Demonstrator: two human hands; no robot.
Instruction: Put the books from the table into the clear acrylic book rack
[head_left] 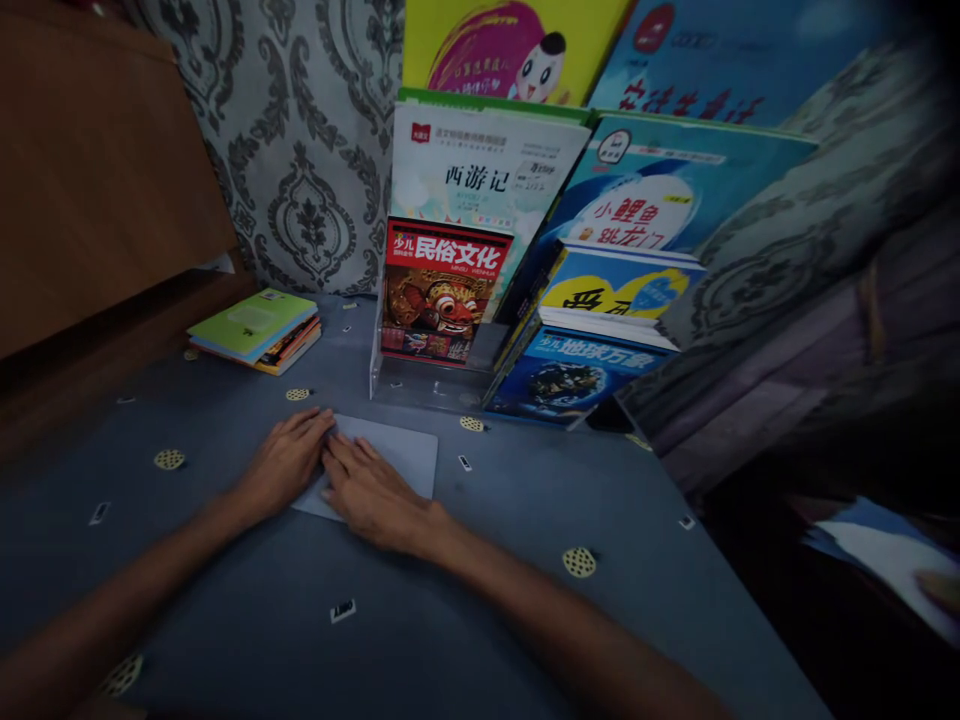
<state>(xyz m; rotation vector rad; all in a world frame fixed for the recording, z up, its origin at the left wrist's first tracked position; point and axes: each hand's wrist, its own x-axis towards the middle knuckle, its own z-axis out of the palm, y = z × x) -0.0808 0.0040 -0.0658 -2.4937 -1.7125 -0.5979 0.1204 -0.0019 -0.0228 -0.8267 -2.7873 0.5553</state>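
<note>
A pale, flat sheet (411, 457), which looks like paper, lies on the dark blue-grey patterned table cover (480, 600). My left hand (285, 462) rests on the sheet's left side, fingers stretched forward and lying flat. Beside it, my right hand (373, 497) lies palm down across the middle of the sheet, its fingertips touching or nearly touching my left fingers. Neither hand is wrapped around anything. The two hands cover much of the sheet's left half, while its right part and a bit of its lower left edge show.
Behind the sheet, a clear stand (427, 388) holds several upright children's books (487, 170). A small stack of books (259, 325) lies at the back left, near a wooden panel (112, 150). At far right, blurred papers (885, 560) appear beyond the table edge, with part of a hand (941, 590).
</note>
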